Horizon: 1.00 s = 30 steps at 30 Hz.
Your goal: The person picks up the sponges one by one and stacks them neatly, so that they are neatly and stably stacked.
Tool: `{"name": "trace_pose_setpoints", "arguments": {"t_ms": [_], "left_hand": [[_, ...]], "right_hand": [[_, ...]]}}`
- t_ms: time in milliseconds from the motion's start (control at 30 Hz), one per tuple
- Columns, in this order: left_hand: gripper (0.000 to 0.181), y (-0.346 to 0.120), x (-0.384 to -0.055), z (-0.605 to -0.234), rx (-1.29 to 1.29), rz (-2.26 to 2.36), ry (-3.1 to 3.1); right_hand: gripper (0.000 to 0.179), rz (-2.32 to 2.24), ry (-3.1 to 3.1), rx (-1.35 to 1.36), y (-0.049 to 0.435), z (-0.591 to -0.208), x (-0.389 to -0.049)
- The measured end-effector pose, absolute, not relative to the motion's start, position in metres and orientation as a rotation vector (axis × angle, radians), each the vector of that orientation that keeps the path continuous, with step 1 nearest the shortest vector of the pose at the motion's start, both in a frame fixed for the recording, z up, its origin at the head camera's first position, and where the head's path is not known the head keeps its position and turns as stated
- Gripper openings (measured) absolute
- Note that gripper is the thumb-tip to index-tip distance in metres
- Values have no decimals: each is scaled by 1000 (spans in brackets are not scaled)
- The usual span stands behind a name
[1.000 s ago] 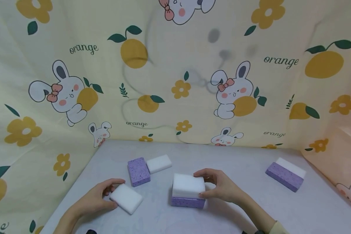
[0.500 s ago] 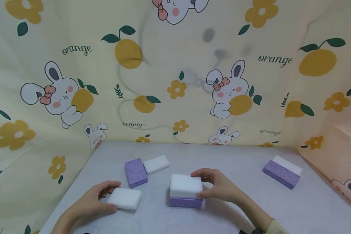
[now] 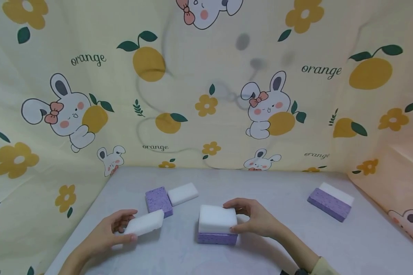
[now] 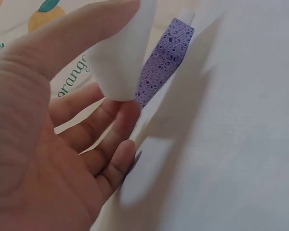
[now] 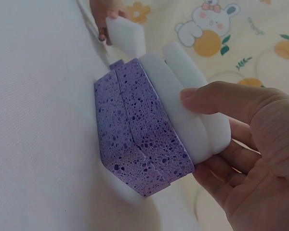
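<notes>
My left hand (image 3: 103,235) pinches a white sponge (image 3: 145,223) between thumb and fingers, tilted and raised over the table. In the left wrist view this white sponge (image 4: 123,62) hides part of a purple sponge (image 4: 164,57) behind it. At the middle of the table stands a stack: white sponges (image 3: 218,219) on top of purple sponges (image 3: 217,239). The right wrist view shows two purple layers (image 5: 135,130) below two white ones (image 5: 183,110). My right hand (image 3: 252,219) grips the white part of the stack from the right, thumb in front, fingers behind.
Behind the left hand, a purple sponge (image 3: 155,198) and a flat white sponge (image 3: 183,194) lie side by side. Far right, another purple sponge (image 3: 330,204) lies against a white sponge (image 3: 336,193). A printed cloth (image 3: 179,88) hangs around the table (image 3: 272,191).
My left hand has lifted the white sponge and tipped it, its far end now up in front of the purple sponge. The right hand stays on the stack. The head view has shifted slightly.
</notes>
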<state>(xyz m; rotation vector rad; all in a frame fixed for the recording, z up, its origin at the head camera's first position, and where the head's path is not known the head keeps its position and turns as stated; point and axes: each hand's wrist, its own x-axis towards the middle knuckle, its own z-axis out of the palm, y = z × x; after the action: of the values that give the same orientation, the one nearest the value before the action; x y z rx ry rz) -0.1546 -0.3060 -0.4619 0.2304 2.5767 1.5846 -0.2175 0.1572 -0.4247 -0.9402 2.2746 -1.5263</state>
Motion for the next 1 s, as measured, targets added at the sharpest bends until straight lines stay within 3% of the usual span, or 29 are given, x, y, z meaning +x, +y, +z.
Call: {"name": "trace_pose_setpoints", "arguments": {"t_ms": [433, 700, 1000], "left_hand": [[71, -296, -154, -458, 83, 1722, 2614], [60, -284, -151, -453, 98, 1809, 2709], [62, -272, -149, -450, 112, 1840, 2719]], "right_hand": [[59, -1503, 2293, -938, 157, -423, -217], [59, -1496, 2300, -928, 158, -424, -217], [58, -1500, 2296, -931, 158, -425, -218]]}}
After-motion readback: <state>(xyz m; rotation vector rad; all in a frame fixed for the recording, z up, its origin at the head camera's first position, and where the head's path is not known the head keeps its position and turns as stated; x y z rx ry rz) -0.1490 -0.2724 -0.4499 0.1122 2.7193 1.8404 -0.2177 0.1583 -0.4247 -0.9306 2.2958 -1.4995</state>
